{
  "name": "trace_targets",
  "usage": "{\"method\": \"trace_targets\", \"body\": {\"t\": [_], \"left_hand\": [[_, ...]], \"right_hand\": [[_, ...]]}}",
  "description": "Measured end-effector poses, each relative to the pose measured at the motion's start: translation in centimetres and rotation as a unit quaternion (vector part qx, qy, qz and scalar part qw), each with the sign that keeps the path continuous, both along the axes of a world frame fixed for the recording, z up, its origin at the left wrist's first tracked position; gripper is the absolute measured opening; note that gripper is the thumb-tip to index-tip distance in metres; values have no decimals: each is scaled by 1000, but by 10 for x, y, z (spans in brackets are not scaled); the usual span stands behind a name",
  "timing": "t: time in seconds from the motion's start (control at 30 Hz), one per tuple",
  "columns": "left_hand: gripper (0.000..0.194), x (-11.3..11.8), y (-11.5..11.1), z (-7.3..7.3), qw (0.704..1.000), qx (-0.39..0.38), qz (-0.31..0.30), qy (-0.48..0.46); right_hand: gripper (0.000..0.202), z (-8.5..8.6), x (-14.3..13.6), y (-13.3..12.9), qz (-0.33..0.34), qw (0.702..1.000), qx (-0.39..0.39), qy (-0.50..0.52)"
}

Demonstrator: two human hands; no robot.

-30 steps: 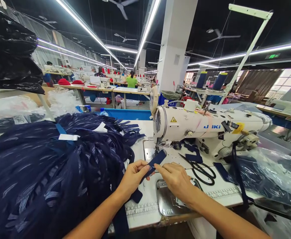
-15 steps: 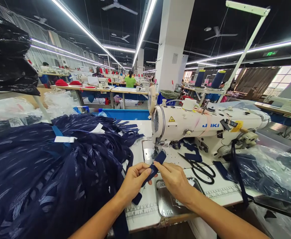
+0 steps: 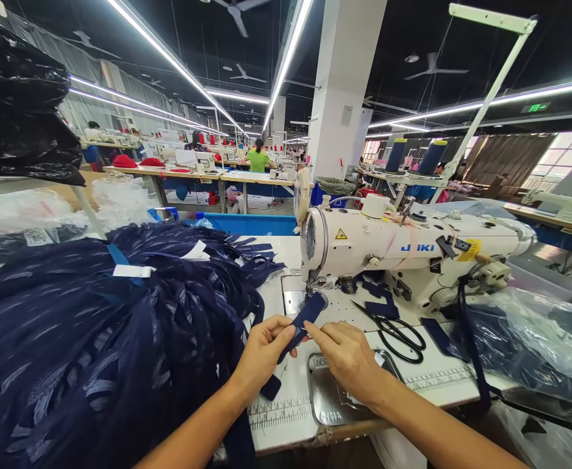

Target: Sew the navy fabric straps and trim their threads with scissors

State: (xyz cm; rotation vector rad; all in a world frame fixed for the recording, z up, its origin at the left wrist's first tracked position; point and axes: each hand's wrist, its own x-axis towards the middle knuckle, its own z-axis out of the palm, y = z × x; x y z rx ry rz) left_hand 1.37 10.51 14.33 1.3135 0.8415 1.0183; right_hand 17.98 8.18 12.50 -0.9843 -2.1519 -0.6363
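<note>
Between thumb and fingers, my left hand (image 3: 270, 344) grips a navy fabric strip (image 3: 310, 316), its far end slanting up toward the needle area. My right hand (image 3: 347, 355) is closed, its fingertips at the strip's right edge, pinching there close to my left thumb. A small pale patch shows on the strip between the hands; I cannot make out what it is. The white sewing machine (image 3: 364, 238) stands just beyond. Under my right hand lies a metal tray (image 3: 328, 404) with small labels in it. Black-handled scissors (image 3: 398, 335) rest to the right.
A large heap of navy straps (image 3: 95, 339) covers the left side. Navy scraps (image 3: 381, 307) lie beneath the machine arm. A clear plastic bag (image 3: 535, 339) of dark fabric sits at right. Ruler markings (image 3: 281, 413) run along the table's front edge. A person in green (image 3: 257, 158) sits far off.
My right fingertips have shifted slightly down and left along the strip. The left hand keeps its hold, and the whole view has moved a little.
</note>
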Motion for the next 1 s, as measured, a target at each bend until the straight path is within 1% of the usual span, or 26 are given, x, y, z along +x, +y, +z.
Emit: {"method": "trace_targets", "body": {"t": [0.2, 0.4, 0.53, 0.73, 0.87, 1.0], "left_hand": [[24, 0, 0, 1, 1000, 15, 4, -1], [22, 0, -2, 1, 999, 32, 11, 8], [22, 1, -3, -1, 999, 35, 12, 9], [22, 2, -3, -1, 999, 20, -3, -32], [23, 4, -3, -1, 998, 10, -19, -60], [23, 4, -3, -2, 997, 5, -29, -65]], "right_hand": [[30, 3, -1, -1, -5, 1000, 8, -6], [30, 1, -3, 0, -9, 1000, 0, 9], [33, 1, -6, 1, 21, 999, -9, 46], [37, 0, -9, 3, 89, 983, -76, 142], [36, -3, -10, 3, 97, 973, -114, 176], [35, -3, -10, 3, 109, 967, -120, 199]]}}
